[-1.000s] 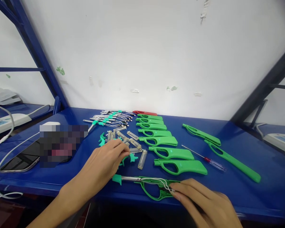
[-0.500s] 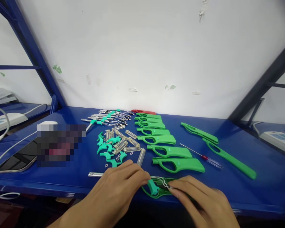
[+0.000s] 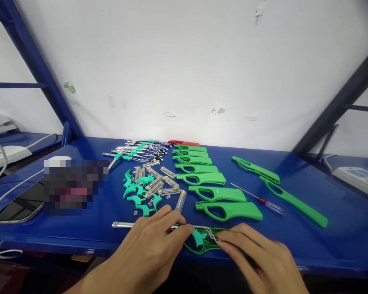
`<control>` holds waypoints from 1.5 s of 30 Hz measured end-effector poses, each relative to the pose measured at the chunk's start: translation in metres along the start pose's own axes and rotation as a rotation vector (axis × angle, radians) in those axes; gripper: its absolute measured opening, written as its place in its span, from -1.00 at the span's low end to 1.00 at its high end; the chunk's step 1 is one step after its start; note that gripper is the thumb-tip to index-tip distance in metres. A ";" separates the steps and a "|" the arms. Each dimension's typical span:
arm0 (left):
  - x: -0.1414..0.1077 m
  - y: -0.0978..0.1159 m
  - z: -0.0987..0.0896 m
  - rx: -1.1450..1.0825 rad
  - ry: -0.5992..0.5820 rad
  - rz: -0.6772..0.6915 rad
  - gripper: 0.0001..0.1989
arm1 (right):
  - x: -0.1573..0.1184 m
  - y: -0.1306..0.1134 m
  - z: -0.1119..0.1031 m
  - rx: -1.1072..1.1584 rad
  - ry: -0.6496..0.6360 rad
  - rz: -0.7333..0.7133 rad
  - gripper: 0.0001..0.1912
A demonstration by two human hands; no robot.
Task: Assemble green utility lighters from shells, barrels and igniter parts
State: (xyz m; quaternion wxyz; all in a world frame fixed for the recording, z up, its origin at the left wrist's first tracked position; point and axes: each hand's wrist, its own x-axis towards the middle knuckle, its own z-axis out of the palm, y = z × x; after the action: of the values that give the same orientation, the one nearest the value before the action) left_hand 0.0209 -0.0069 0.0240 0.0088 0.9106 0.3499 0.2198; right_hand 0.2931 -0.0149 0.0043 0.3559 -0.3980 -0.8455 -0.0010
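Low at the table's front edge lies an open green lighter shell half (image 3: 203, 248), its inside facing up. A teal trigger (image 3: 198, 238) sits in its handle loop, and white wires (image 3: 209, 233) run over it toward the right. My left hand (image 3: 155, 241) is closed at the loop end, fingers pinched beside the trigger. From under that hand a metal lighter tube (image 3: 122, 225) sticks out to the left. My right hand (image 3: 259, 251) grips the other end of the shell, thumb and forefinger at the wire ends. Both palms hide much of the lighter.
Several closed green lighter shells (image 3: 230, 211) lie in a column beyond my hands. Clear fuel tanks (image 3: 180, 201), loose teal triggers (image 3: 136, 200) and wired tube assemblies (image 3: 135, 152) lie left of them. A screwdriver (image 3: 272, 207) and shell halves (image 3: 300, 207) are right; a phone (image 3: 21, 202) is left.
My left thumb and fingers have shifted slightly around the trigger, which now looks turned a little. The right hand stays nearly still. The whole view has shifted slightly.
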 end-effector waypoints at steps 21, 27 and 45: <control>0.004 0.001 0.019 -0.175 0.199 0.016 -0.65 | -0.003 0.003 0.004 0.142 0.024 -0.014 -0.74; 0.005 0.000 0.022 -0.235 0.220 -0.011 -0.74 | -0.005 0.003 0.005 0.106 0.039 -0.009 -0.73; 0.007 0.001 0.016 -0.072 0.182 0.008 -0.72 | -0.002 -0.001 0.003 0.145 0.016 0.012 -0.82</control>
State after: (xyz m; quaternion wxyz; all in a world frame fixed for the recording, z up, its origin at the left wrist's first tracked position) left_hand 0.0331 -0.0009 0.0123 0.0090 0.8873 0.3375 0.3142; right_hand 0.2917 -0.0157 0.0014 0.3905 -0.3764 -0.8380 0.0594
